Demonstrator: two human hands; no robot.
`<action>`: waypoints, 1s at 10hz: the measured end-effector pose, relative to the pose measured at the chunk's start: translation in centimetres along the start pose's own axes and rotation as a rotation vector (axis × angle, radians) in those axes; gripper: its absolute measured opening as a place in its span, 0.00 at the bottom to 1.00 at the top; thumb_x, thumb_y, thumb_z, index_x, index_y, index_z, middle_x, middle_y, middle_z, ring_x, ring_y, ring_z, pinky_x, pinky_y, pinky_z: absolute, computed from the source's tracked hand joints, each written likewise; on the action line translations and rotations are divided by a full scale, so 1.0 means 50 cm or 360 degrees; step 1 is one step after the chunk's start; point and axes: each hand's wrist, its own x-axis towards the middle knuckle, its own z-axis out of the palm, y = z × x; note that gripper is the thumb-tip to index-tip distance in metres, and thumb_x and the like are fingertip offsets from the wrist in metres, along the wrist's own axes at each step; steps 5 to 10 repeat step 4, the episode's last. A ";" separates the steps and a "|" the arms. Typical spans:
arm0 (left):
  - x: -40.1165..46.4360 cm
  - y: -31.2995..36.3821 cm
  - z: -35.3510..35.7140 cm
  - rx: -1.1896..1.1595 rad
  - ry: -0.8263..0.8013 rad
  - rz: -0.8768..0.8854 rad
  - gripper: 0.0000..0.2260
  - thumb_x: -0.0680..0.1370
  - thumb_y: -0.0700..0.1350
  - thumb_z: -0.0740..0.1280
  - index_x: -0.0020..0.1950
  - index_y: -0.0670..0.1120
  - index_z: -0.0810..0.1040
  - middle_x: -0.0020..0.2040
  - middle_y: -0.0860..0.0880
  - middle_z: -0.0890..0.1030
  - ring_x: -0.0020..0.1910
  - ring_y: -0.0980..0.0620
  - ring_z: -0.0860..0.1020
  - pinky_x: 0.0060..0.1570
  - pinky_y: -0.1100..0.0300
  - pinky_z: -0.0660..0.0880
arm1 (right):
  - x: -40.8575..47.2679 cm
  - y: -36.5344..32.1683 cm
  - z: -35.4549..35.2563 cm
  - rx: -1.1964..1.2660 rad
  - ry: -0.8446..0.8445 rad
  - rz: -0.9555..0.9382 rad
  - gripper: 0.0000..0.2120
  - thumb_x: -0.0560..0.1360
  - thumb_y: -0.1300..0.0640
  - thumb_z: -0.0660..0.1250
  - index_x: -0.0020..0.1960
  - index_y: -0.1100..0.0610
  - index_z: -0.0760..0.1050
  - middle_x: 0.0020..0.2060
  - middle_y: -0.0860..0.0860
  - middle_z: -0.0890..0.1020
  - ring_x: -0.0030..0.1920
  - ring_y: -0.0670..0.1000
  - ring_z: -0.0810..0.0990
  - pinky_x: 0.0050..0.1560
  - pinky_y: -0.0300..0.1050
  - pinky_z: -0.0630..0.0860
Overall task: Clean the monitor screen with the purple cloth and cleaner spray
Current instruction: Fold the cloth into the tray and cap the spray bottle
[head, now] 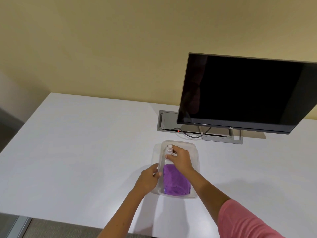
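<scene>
**Bin contents and hand positions at the tabletop**

Bin (194, 152) of clear plastic sits on the white tabletop (77, 143), just in front of the monitor's stand. It holds two items. The purple cloth (175, 181) lies folded flat in the near half, covering most of the floor there; its surface looks soft and evenly coloured. The cleaner spray (169, 150), a small pale bottle with a rounded cap, stands in the far half of the bin, close to the left wall.

The right hand (181, 158) reaches in from above, its grip closed around the bottle, fingers wrapped on the body below the cap. Whether the bottle's base rests on the bin floor cannot be told. The left hand (148, 179) is closed on the bin's left wall, thumb over the rim.

The monitor (240, 93) stands behind and to the right, screen dark, tilted in view, with a cable running from beneath it.
</scene>
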 end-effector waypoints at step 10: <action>-0.038 -0.011 0.064 0.0284 0.0438 0.0156 0.25 0.79 0.61 0.47 0.74 0.53 0.57 0.73 0.49 0.66 0.72 0.45 0.65 0.68 0.50 0.65 | -0.060 0.011 -0.058 0.0159 0.0143 0.0020 0.25 0.71 0.61 0.73 0.66 0.58 0.71 0.59 0.56 0.78 0.59 0.53 0.77 0.58 0.42 0.74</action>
